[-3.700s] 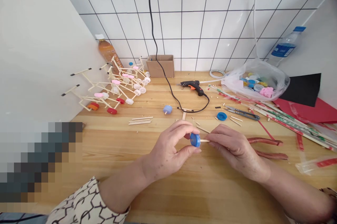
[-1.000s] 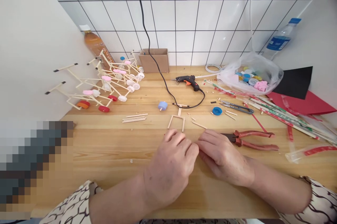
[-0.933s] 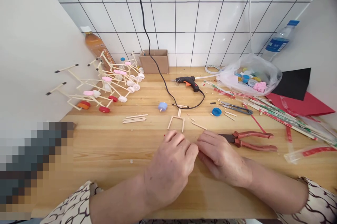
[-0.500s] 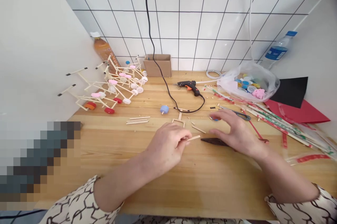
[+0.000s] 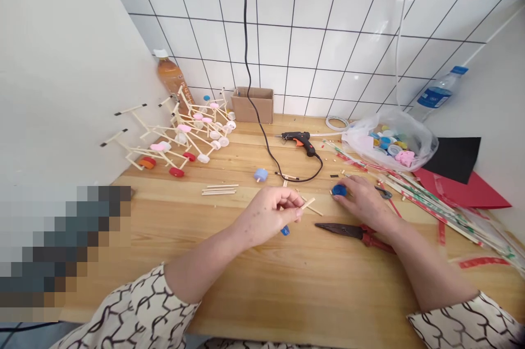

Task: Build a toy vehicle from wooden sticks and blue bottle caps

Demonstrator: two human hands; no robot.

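Between the thumb and fingers of my left hand (image 5: 273, 215) is a short, thin wooden stick (image 5: 308, 203). A small blue piece (image 5: 285, 231) shows just below those fingers; whether they hold it too I cannot tell. My right hand (image 5: 365, 201) has its fingertips around a blue bottle cap (image 5: 338, 190) at table height. Under the right wrist lies a dark-bladed cutting tool (image 5: 338, 229) with red handles. My left hand partly covers a stick frame (image 5: 286, 180) behind it. A loose stick (image 5: 314, 207) rests between the hands.
A black glue gun (image 5: 301, 141) with its cord lies toward the wall. Stick models with cap wheels (image 5: 180, 135) stand at left, near several cut sticks (image 5: 220, 190) and a light-blue cap (image 5: 260, 175). At right are a bag of caps (image 5: 389, 144) and long wrapped sticks (image 5: 435, 196).
My right hand has come down and closed on the blue cap. My left hand has turned, tilting its stick upward, and the blue piece beneath it now shows. The view has shifted slightly.
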